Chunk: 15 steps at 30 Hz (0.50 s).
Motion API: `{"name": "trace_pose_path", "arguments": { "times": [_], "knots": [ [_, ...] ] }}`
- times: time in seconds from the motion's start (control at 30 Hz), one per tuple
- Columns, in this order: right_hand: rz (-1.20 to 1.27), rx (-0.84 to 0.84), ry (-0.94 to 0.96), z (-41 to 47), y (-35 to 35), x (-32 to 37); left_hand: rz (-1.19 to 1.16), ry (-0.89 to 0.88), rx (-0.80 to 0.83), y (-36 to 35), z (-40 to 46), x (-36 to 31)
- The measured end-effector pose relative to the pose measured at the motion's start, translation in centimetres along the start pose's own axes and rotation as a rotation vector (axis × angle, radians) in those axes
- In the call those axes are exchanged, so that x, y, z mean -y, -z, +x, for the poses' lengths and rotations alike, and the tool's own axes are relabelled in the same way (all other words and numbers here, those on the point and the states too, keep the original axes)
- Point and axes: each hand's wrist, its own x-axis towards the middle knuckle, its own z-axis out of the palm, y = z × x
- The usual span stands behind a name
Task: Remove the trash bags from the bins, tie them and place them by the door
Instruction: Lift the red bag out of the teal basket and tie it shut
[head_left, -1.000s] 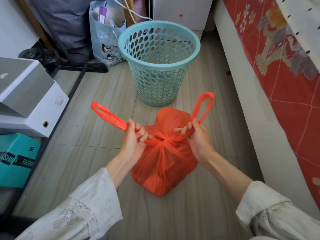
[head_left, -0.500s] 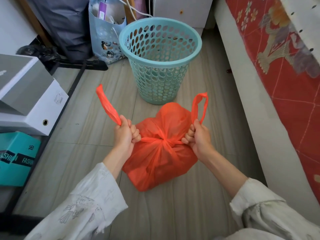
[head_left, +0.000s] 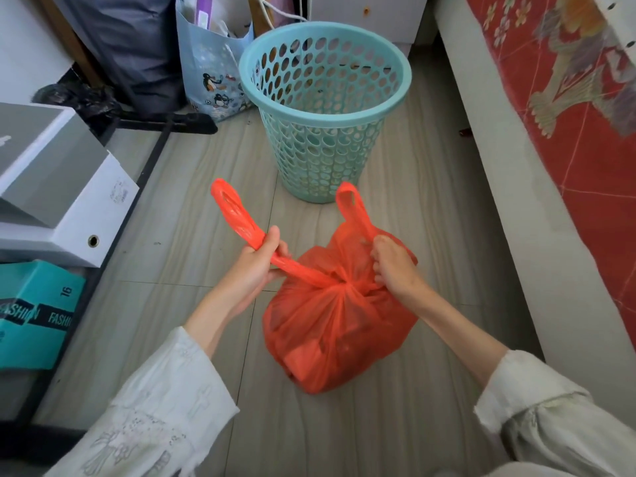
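A full orange trash bag [head_left: 330, 335] rests on the floor in front of me, its neck gathered into a knot [head_left: 340, 287]. My left hand [head_left: 256, 266] grips the bag's left handle loop [head_left: 237, 215], which sticks up and to the left. My right hand [head_left: 392, 266] is closed on the base of the right handle loop [head_left: 354, 208], just right of the knot. Beyond the bag stands a teal perforated bin [head_left: 325, 111] with no bag in it.
White and grey boxes [head_left: 65, 201] and a teal shoe box [head_left: 32, 315] line the left side. A bed with a red patterned cover [head_left: 568, 142] runs along the right. A blue gift bag [head_left: 213, 67] and dark fabric sit behind the bin.
The handles have been pulled apart and the knot has drawn tight. Both hands have shifted slightly, and the loops now point more upward. The bag sits a little further right.
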Motion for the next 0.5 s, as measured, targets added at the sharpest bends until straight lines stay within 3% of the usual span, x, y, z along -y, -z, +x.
{"name": "trace_pose_path", "arguments": {
  "times": [0.1,0.23,0.37,0.5],
  "knots": [
    [-0.234,-0.08,0.187,-0.1,-1.0,0.8,0.049,-0.057,0.004,-0.1,0.0,-1.5],
    [-0.259,-0.077,0.249,-0.2,-1.4,1.2,-0.103,-0.047,0.145,-0.3,-0.5,-3.3],
    [-0.31,0.191,0.295,-0.9,-2.6,2.0,-0.233,-0.024,0.217,-0.8,-0.3,-4.4],
    [-0.121,0.42,0.286,-1.2,-3.1,2.2,-0.334,0.012,0.261,-1.2,0.0,-4.7]
  ]
}}
